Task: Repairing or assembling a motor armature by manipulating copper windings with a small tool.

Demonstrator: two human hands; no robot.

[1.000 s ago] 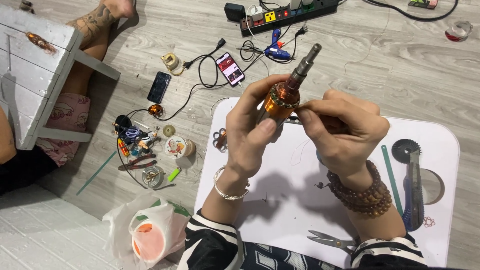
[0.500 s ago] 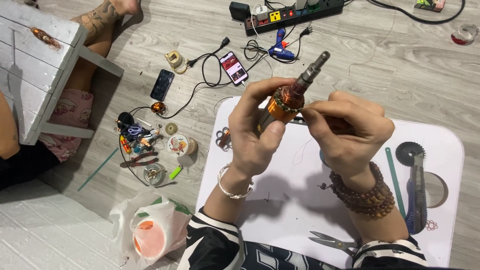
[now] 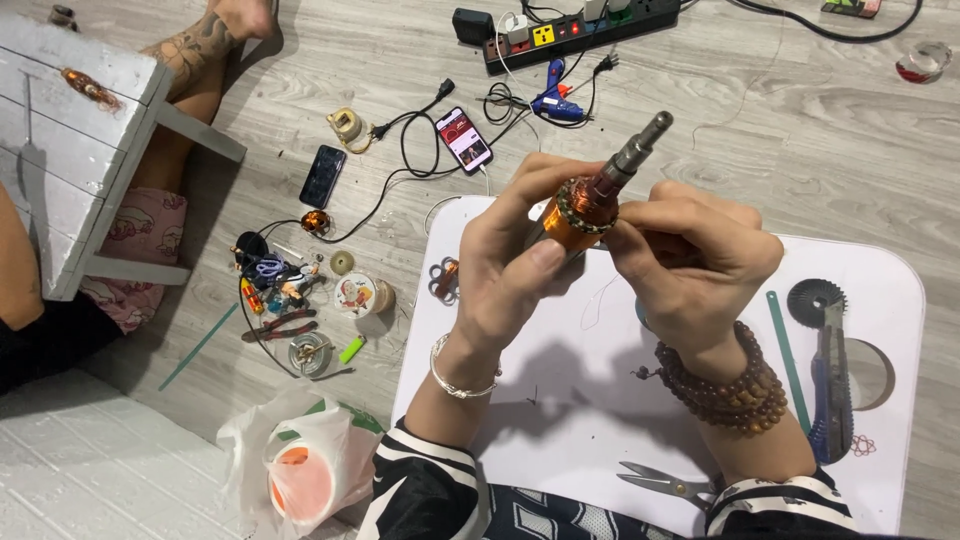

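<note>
My left hand grips the orange body of a motor armature with copper windings and a grey steel shaft pointing up and right. My right hand pinches the armature's winding end from the right, fingers curled. Both hands hover above a white tabletop. A silver bangle sits on my left wrist and brown bead bracelets on my right.
On the white tabletop lie scissors, a utility knife, a toothed disc and a green strip. On the wood floor are two phones, a power strip, a blue glue gun, small tools, a plastic bag. Another person's leg rests beside a white stool.
The armature and both hands have shifted slightly; the shaft tilts a little more to the right. My grip stays the same.
</note>
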